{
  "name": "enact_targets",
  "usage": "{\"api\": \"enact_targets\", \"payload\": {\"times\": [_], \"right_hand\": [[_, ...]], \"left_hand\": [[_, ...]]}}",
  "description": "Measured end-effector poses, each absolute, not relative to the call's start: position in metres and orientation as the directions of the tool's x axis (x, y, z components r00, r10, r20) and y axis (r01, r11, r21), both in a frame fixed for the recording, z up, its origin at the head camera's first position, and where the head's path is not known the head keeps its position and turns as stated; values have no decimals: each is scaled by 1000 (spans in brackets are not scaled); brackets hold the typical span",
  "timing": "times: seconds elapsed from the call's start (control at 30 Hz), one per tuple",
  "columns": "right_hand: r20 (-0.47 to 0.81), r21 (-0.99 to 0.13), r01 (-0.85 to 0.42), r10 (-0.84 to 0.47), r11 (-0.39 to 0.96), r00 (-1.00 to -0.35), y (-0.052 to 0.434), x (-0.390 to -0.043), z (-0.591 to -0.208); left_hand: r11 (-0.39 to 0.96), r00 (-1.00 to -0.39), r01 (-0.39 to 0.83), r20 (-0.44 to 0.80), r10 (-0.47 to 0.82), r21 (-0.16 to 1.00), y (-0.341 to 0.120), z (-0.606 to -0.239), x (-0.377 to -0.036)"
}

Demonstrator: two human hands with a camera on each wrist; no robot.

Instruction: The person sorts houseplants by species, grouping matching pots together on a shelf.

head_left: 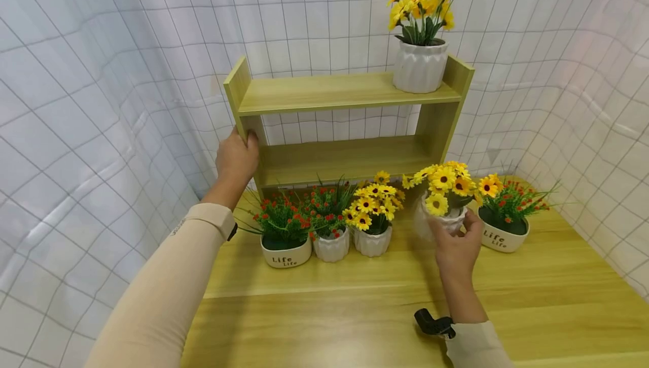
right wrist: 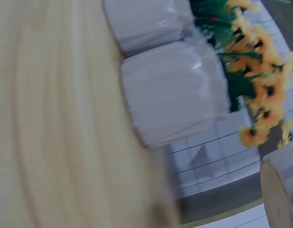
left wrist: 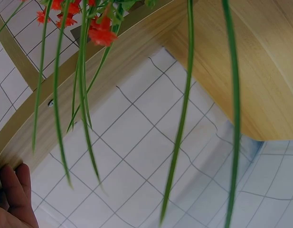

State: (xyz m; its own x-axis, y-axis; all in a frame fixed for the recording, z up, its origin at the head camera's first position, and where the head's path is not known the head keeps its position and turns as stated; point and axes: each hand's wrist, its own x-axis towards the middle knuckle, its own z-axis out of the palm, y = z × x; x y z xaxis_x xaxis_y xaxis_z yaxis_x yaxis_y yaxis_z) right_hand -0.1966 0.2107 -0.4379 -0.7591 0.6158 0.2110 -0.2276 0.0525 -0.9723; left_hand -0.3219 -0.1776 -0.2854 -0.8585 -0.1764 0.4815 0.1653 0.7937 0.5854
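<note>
On the left, my left hand (head_left: 237, 156) grips the side panel of a two-tier wooden shelf (head_left: 324, 92); in the left wrist view its fingers (left wrist: 15, 187) lie against the panel edge. My right hand (head_left: 458, 247) holds a white ribbed pot of yellow flowers (head_left: 448, 218) by its side, in front of the shelf's right end. That pot looks raised off the table, its base showing at the right edge of the right wrist view. Another white pot with yellow daisies (head_left: 374, 241) stands on the table to its left. The right fingers are partly hidden.
A taller white pot of yellow flowers (head_left: 419, 69) stands on the shelf top, right. Red-flowered plants in a "Life" planter (head_left: 286, 255) and a ribbed pot (head_left: 332, 247) stand at left, another "Life" planter (head_left: 503, 238) at right. Grid-patterned cloth (head_left: 324, 18) surrounds the wooden table (head_left: 314, 311).
</note>
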Motion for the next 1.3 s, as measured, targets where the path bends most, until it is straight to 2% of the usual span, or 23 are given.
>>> {"api": "enact_targets", "payload": {"times": [0.23,0.5,0.77,1.03,1.3], "right_hand": [[288,-948,-310,616,74,-733,208,-193,-409],[374,-910,-408,570,72,-732,202,-196,-361],[518,-812,-582,509,40,-688,195,-204,-309],[620,-721,-692,452,6,-642,182,-216,-254],[621,-727,-686,387,-40,-681,159,-237,-222]], "left_hand": [[796,-857,162,483,-178,583,-179,-287,-323],[800,-857,158,482,-181,579,-179,-287,-323],[797,-858,164,483,-176,582,-179,-288,-322],[799,-861,154,476,-180,581,-179,-288,-323],[805,-858,153,482,-180,573,-179,-288,-323]]}}
